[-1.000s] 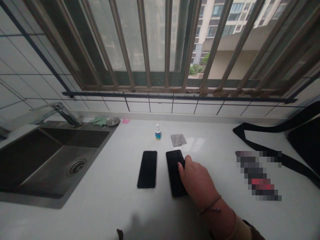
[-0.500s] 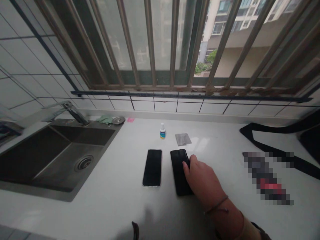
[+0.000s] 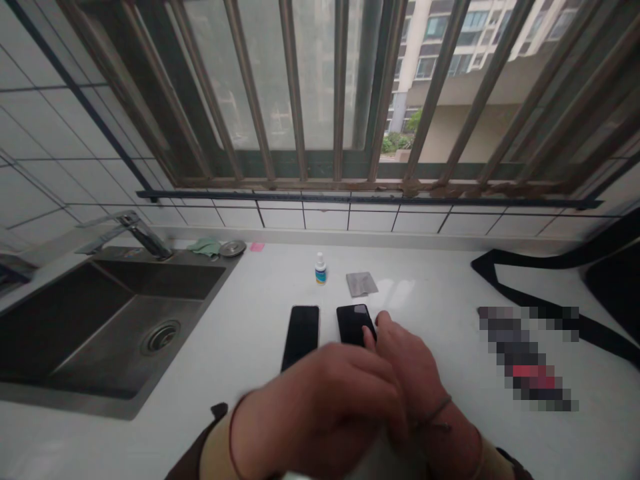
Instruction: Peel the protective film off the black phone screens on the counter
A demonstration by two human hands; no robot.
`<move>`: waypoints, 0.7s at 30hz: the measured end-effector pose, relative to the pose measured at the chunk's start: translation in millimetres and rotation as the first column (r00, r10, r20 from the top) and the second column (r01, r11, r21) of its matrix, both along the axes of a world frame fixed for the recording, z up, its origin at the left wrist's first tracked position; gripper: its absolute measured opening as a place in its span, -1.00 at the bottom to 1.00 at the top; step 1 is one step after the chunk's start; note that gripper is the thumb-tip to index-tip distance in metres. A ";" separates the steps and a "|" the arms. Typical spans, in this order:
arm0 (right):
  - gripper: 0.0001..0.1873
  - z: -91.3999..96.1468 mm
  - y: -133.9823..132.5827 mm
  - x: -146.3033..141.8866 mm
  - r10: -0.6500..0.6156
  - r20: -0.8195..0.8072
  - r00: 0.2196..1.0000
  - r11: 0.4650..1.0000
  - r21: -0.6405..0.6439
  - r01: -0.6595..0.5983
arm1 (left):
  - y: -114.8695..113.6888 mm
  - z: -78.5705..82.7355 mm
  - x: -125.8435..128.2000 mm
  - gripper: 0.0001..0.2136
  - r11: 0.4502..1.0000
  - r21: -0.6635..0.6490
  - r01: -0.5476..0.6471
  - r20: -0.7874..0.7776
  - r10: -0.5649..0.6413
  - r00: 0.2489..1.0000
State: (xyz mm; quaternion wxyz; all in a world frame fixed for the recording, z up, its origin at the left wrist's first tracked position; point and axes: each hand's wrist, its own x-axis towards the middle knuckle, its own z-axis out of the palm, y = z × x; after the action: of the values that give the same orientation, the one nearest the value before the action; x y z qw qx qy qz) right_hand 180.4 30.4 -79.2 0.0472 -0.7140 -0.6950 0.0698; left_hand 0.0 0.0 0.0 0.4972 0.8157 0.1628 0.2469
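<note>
Soft grey daylight comes in through the window (image 3: 300,87) and leaves the room fairly dim. A pale glare (image 3: 395,292) lies near the back edge of the worktop (image 3: 240,300). The left hand (image 3: 320,407) is blurred by motion. Wide-angle distortion splays the window bars (image 3: 440,93) toward the top corners, and a coarse pixelated patch (image 3: 525,357) sits near the right edge.

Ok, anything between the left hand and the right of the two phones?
Only the right hand, whose fingers lie at the lower right edge of that black phone. The left hand lies across the lower end of the other phone and overlaps the right hand. Whether it touches the first phone is hidden.
</note>
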 end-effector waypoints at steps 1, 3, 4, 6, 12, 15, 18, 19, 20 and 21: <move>-0.85 0.0 0.4 -0.3 0.008 -0.015 1.000 0.999 0.053 -0.008 | 16.4 -3.9 -5.6 -0.69 0.984 0.109 -0.140 -0.035 0.145 0.989; -0.90 -1.0 1.3 -1.4 0.033 -0.045 0.998 0.986 0.166 -0.025 | 42.4 -17.1 -19.4 -0.72 0.865 0.358 -0.352 -0.036 0.389 0.921; -0.90 -1.7 1.6 -2.1 0.049 -0.058 0.997 0.977 0.210 -0.036 | 51.6 -25.2 -26.7 -0.73 0.805 0.431 -0.407 -0.039 0.468 0.883; -0.88 -3.5 1.7 -3.6 0.092 -0.083 0.992 0.963 0.263 -0.067 | 63.0 -40.9 -39.9 -0.74 0.737 0.477 -0.480 -0.039 0.563 0.826; -0.83 -7.2 1.1 -7.4 0.208 -0.169 0.963 0.944 0.293 -0.153 | 69.6 -65.9 -48.8 -0.76 0.673 0.400 -0.622 -0.009 0.681 0.732; -0.83 -7.6 1.7 -8.5 0.234 -0.214 0.949 0.944 0.284 -0.168 | 69.3 -71.6 -40.6 -0.76 0.715 0.396 -0.576 -0.064 0.648 0.759; -0.84 -8.1 1.9 -8.7 0.248 -0.253 0.935 0.940 0.298 -0.168 | 68.1 -76.0 -33.0 -0.75 0.757 0.413 -0.506 -0.106 0.592 0.799; -0.84 -8.4 1.8 -8.6 0.253 -0.265 0.930 0.937 0.309 -0.167 | 67.5 -76.9 -31.3 -0.74 0.765 0.417 -0.490 -0.114 0.579 0.807; -0.84 -8.7 1.8 -8.6 0.256 -0.278 0.926 0.934 0.320 -0.162 | 66.9 -77.3 -30.2 -0.74 0.771 0.417 -0.482 -0.119 0.572 0.812; -0.85 -9.0 1.7 -8.5 0.257 -0.292 0.921 0.931 0.329 -0.156 | 66.2 -77.5 -29.4 -0.74 0.773 0.412 -0.483 -0.121 0.572 0.812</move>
State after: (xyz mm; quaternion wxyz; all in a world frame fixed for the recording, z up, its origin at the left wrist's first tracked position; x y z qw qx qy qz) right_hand 171.9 32.0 -88.2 0.2626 -0.5984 -0.7519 0.0868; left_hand -29.4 66.2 -77.5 0.2249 0.8369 0.3967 0.3027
